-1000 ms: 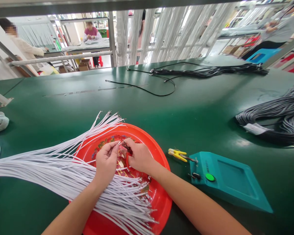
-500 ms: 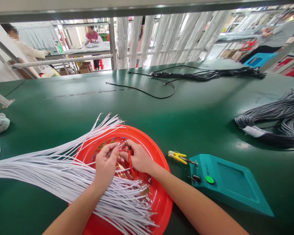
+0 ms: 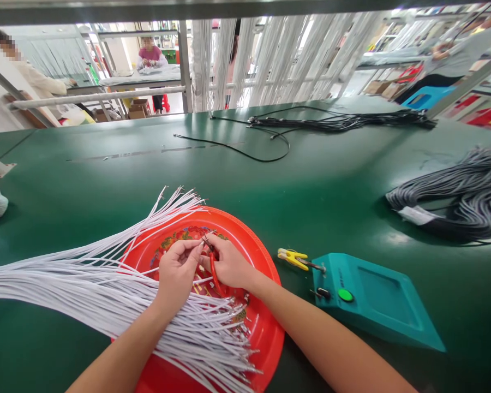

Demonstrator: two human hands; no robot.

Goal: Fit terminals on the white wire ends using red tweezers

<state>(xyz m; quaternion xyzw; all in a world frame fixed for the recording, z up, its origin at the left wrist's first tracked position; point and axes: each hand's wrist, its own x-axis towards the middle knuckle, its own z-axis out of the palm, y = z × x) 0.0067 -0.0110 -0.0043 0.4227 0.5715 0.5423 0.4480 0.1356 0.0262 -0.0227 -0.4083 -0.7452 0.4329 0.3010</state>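
A round red tray lies on the green table in front of me. A wide fan of thin white wires runs from the left edge across the tray. My left hand is closed, pinching the end of one white wire above the tray. My right hand is closed round small red-handled snips, their tip at that wire end. The two hands touch at the fingertips.
A teal box with a green button sits right of the tray, yellow tweezers beside it. A grey cable coil lies at the right, black cables at the back. White wires hang behind; other people work at far benches.
Both hands stay together over the tray; the snips in my right hand have shifted slightly at the wire end. The view has drifted a little.
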